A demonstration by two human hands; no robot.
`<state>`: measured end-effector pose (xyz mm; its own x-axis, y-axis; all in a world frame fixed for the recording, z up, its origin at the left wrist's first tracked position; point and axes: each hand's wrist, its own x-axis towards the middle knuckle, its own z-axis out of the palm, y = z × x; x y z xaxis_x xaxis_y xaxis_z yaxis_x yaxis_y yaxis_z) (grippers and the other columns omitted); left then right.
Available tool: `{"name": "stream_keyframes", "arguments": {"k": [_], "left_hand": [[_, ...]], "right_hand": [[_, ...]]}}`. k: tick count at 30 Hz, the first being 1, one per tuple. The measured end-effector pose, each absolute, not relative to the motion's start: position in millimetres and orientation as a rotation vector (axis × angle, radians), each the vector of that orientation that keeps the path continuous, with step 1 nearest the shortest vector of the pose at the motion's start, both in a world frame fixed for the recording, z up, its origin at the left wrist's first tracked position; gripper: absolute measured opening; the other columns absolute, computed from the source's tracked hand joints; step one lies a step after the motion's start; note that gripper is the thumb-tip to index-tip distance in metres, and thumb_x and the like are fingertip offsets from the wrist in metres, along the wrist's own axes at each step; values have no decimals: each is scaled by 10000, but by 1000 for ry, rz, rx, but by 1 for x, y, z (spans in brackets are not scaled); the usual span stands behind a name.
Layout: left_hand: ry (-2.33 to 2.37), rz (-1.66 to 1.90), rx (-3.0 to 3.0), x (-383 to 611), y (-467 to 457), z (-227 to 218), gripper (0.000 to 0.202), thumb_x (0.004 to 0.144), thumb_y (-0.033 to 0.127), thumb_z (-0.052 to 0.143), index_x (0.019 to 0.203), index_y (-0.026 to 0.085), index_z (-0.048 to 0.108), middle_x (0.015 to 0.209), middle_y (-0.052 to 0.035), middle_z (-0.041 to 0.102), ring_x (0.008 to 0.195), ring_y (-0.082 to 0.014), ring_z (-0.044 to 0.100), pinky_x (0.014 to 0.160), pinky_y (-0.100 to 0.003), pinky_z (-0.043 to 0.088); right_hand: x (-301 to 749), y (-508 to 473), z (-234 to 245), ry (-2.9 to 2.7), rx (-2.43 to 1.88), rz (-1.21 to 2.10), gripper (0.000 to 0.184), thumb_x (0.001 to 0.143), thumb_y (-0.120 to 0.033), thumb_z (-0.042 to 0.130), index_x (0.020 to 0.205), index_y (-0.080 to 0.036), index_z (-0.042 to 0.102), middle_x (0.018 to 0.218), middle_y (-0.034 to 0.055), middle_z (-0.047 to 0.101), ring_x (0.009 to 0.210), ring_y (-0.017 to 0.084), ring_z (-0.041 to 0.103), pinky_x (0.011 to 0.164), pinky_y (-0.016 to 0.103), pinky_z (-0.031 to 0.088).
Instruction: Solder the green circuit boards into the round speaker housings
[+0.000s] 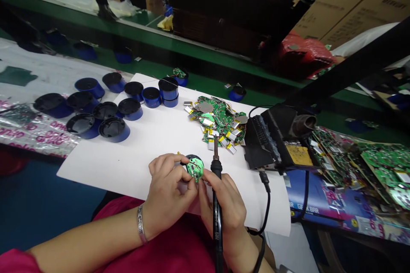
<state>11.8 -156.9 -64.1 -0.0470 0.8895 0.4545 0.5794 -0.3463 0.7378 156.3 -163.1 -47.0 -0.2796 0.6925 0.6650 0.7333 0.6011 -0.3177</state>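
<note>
Pinching a round circuit board [195, 169], both hands; right hand [228, 204] holds soldering iron [217, 192].

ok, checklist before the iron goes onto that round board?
1. Left hand grip on green board: ok, fingertips pinch its edge.
2. Right hand grip on soldering iron: ok, closed round the handle.
3. Iron tip off the board: ok, it points away, past it.
4. Tip clear of the loose board pile: cannot tell.
5. Tip hot: cannot tell.
6. Cable slack: ok, it loops loosely beside the right wrist.
</note>
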Motion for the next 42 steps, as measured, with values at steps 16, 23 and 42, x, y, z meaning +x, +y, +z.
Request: {"name": "stream_keyframes", "arguments": {"k": [16, 23, 42], "left_hand": [[1566, 1276, 1889, 12, -157, -61, 173, 778, 92, 591, 671, 210, 526, 974, -46, 662, 1003, -242, 586, 871, -450, 348], [1566, 1272, 1904, 12, -157, -59, 177, 771, 78, 588, 670, 206, 520, 967, -48, 651, 1010, -243, 586, 866, -448, 351], [1509, 1244, 1894, 12, -157, -61, 183, 774, 57, 606, 698, 190, 506, 970, -40, 605, 1044, -243, 557, 873, -431, 341]], "right_hand": [[197, -142, -4, -1341, -1276, 358, 133, 873, -279, 667, 881, -158, 724, 636, -3, 646, 482, 123, 589, 474, 261, 478], [197, -140, -4, -1661, -1145, 387, 104, 805, -143, 647, 768, -192, 564, 628, -42, 547, 534, 106, 528, 505, 246, 417], [191, -134, -4, -1745, -1122, 491, 163, 825, -154, 617, 763, -215, 479, 591, -71, 471, 495, 87, 439, 468, 248, 325]]}}
